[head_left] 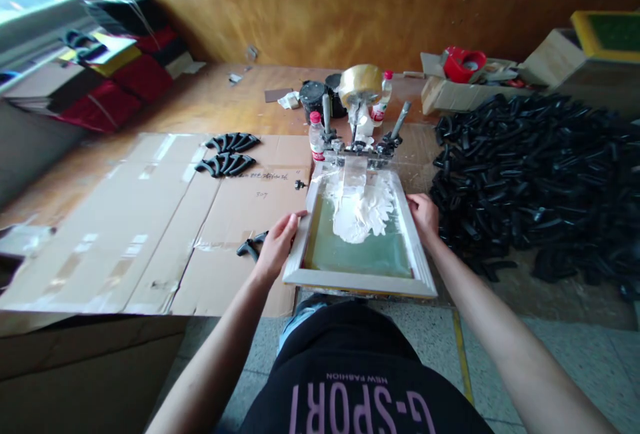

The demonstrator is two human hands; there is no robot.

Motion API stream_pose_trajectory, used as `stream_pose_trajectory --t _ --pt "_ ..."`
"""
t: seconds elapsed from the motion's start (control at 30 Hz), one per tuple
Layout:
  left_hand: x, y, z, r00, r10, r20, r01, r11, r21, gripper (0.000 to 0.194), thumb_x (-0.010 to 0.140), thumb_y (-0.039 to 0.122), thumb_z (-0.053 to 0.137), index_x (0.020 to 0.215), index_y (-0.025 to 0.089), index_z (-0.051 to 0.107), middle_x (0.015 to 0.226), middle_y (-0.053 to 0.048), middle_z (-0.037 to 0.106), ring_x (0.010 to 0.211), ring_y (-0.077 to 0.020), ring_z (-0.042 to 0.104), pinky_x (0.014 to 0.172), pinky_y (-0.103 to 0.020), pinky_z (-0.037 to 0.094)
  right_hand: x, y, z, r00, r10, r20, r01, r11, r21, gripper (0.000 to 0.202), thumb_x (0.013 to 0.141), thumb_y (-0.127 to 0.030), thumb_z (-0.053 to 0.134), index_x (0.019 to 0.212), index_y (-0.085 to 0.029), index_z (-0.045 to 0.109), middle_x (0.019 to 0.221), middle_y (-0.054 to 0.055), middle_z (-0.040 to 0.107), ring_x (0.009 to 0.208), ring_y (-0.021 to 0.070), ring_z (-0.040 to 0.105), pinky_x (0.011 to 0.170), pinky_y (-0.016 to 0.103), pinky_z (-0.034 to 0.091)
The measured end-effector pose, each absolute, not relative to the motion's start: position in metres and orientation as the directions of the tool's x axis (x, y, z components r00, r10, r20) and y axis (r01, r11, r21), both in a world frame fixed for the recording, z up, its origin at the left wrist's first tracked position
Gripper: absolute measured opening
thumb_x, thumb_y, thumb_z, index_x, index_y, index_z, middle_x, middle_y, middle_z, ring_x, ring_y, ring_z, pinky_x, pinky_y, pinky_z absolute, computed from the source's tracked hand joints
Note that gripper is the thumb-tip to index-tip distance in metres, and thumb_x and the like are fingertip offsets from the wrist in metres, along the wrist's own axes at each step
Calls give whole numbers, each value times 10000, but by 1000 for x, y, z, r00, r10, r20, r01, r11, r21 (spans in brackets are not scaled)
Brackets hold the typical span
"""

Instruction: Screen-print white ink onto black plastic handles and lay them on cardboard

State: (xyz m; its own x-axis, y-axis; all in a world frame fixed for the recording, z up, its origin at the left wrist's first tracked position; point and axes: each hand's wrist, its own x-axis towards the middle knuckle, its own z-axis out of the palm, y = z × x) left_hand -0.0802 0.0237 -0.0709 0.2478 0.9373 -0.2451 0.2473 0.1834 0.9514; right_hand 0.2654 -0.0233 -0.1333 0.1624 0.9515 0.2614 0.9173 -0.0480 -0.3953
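Observation:
A screen printing frame (pixel 361 285) with pale metal sides sits in front of me, its far end at a clamp stand (pixel 359 151). White ink (pixel 361 211) is spread thickly over the far half of its green mesh (pixel 357 257). My left hand (pixel 277 245) is closed on the frame's left side, thumb along the edge. On the right side, my right hand (pixel 424 218) grips the frame too, with most fingers hidden. Small black curved plastic parts (pixel 253 246) lie just left of my left hand. What is under the frame is hidden.
Two rows of black curved parts (pixel 227 154) lie on flattened cardboard (pixel 160 221) to the left. A large heap of similar parts (pixel 525 181) fills the right side. Behind the frame stand bottles (pixel 316 135), dark tubs (pixel 313 97) and a tape roll (pixel 361 82).

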Motion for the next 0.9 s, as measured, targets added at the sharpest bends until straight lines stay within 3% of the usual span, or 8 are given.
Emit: stream_pose_trajectory --t 0.07,0.13,0.23,0.33,0.43,0.6,0.77,0.9 --pt "-84 17 -103 244 914 -325 286 253 924 675 812 563 598 1377 200 527 707 6 629 574 -120 549 506 -210 416 262 -5 -117 237 891 387 906 -59 -419 396 934 -275 400 1269 -161 579 1182 155 596 1079 289 574 913 454 482" --pt "-83 15 -128 214 910 -354 325 275 905 738 792 504 629 1440 200 449 707 13 637 584 -122 557 522 -208 420 240 17 -102 167 867 469 919 35 -394 502 867 -345 580 1334 -172 515 1319 159 510 1179 303 522 977 476 459" --pt "-79 19 -148 168 921 -352 407 261 875 701 787 465 629 1418 198 480 702 14 644 581 -121 556 528 -209 412 198 43 -86 -7 936 353 941 126 -314 492 797 -292 699 1251 -171 552 1268 145 550 1139 300 540 938 446 474" --pt "-81 23 -156 180 923 -341 445 233 864 651 789 471 621 1376 207 528 694 18 643 572 -122 546 528 -215 403 176 43 -84 -74 990 123 946 109 -306 218 836 -209 648 1049 -171 623 1035 99 658 955 250 606 806 351 480" --pt "-84 24 -161 203 921 -333 438 219 872 618 803 494 596 1347 205 554 723 4 655 605 -135 563 541 -223 409 177 15 -92 -230 972 57 933 237 -272 108 858 -130 567 914 -178 645 926 68 678 892 217 607 749 298 439" --pt "-85 23 -163 225 912 -345 459 213 863 610 834 535 538 1349 206 543 783 -15 664 681 -155 586 576 -230 422 192 -23 -95 -568 822 44 782 556 -282 207 788 -33 548 872 -188 655 861 34 673 826 178 591 690 260 400" --pt "-85 20 -154 206 915 -348 468 220 856 615 830 550 543 1339 206 551 814 -28 664 715 -166 594 605 -242 430 187 -26 -105 -430 880 201 842 472 -263 162 849 -86 545 897 -185 665 880 53 673 831 186 580 689 273 410" --pt "-85 19 -150 206 914 -350 427 238 872 640 819 553 564 1358 209 534 815 -30 670 711 -165 594 607 -243 430 181 -43 -119 -503 812 296 789 571 -227 235 881 -70 486 983 -171 673 945 74 682 866 193 583 728 290 447"
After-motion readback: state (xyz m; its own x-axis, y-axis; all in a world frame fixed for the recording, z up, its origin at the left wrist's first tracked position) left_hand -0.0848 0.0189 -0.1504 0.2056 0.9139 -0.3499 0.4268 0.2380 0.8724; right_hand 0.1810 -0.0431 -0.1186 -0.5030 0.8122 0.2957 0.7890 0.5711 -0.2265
